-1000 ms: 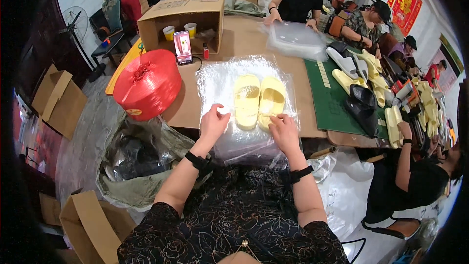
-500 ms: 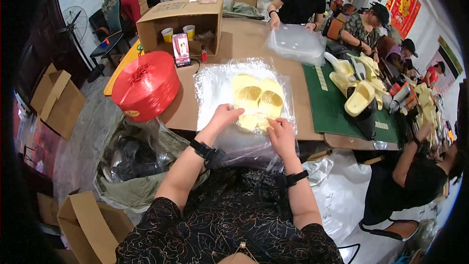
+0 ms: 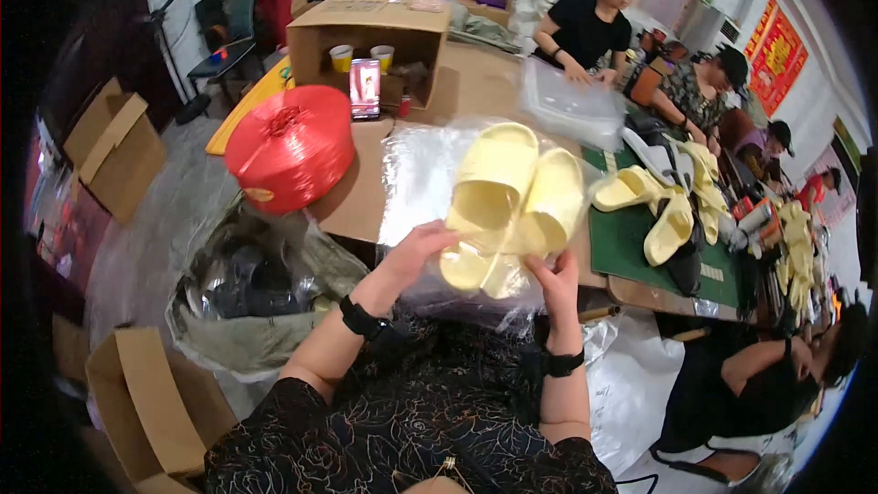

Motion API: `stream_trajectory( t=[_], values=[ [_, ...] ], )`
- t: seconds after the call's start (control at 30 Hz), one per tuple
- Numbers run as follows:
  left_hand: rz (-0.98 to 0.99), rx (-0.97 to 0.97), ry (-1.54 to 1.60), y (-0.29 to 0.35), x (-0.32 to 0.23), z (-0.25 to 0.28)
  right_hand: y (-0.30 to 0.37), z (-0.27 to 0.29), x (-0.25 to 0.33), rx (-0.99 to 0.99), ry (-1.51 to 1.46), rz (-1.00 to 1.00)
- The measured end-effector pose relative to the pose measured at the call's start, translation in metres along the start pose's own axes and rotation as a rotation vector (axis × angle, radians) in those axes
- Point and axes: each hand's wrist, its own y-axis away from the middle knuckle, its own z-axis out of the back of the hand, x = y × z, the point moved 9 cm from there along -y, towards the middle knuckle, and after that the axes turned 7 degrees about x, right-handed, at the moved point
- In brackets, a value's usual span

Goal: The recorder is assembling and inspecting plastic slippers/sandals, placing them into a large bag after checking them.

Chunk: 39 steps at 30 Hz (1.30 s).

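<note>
Holding a pair of pale yellow slide sandals [image 3: 498, 154] in clear plastic film [image 3: 508, 241], the person has them side by side just above the near edge of a brown table [image 3: 485, 70]. The left hand [image 3: 416, 254] pinches the near left side, its fingers closed on film and sandal edge together. The right hand [image 3: 555, 282] grips the near right side, thumb on top; I can't make out where its other fingertips end. Each wrist wears a black band [image 3: 564, 363].

Shiny clear sheets [image 3: 412, 178] lie on the table beneath the sandals. Left of them sits a big roll of red twine [image 3: 288, 154], and beyond it a lit phone [image 3: 365, 96] stands upright before an open cardboard box [image 3: 366, 16] with two cups [image 3: 341, 59] inside. Close to the phone is a small red bottle [image 3: 405, 102].

Over on the right, more yellow slides [image 3: 670, 230] and a black one [image 3: 686, 272] are heaped on a green mat [image 3: 608, 252]. Across the table, a co-worker [image 3: 594, 32] in black has both hands at a stack of clear bags [image 3: 574, 108]. An olive sack [image 3: 229, 352] gapes on the near left.
</note>
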Motion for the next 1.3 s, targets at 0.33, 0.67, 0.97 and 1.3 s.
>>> stream_trajectory(
  t=[0.33, 0.67, 0.97, 1.3],
  values=[
    [-0.048, -0.029, -0.177, 0.091, -0.001, 0.003, 0.042, -0.073, -0.010, 0.254, 0.077, -0.036],
    [0.297, -0.816, -0.153, 0.398, -0.106, 0.204, 0.019, -0.052, -0.005, 0.295, 0.487, 0.012],
    [0.117, -1.013, -0.422, 0.312, -0.049, 0.286, 0.020, -0.035, -0.015, 0.135, 0.581, 0.060],
    [-0.049, -1.078, 0.055, 0.156, 0.019, 0.385, 0.014, -0.027, -0.020, 0.101, 1.255, 0.276]
  ],
)
